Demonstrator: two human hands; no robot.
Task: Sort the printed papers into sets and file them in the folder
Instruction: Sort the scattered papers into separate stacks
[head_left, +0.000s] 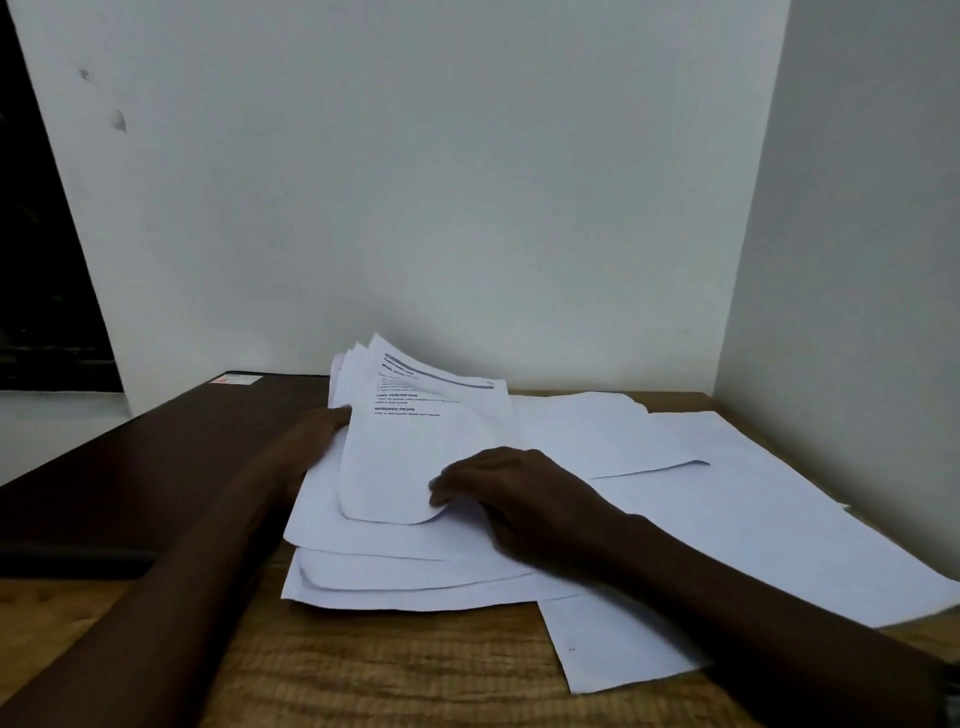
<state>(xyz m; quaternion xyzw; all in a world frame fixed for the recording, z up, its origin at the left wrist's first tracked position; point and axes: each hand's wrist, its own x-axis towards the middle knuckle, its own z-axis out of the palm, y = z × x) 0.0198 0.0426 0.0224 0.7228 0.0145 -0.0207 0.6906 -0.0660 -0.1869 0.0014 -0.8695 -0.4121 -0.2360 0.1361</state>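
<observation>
Loosely fanned white sheets (395, 551), curled top page (395, 467), grainy wooden table (389, 670)

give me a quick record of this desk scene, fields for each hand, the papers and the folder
left hand: grips the left edge of the paper stack
right hand: pinches the curled near corner of the top sheet
top sheet: printed side up, bowed upward
folder: dark, lying flat on the table, left of the stack
loose sheets: spread flat to the right of the stack
</observation>
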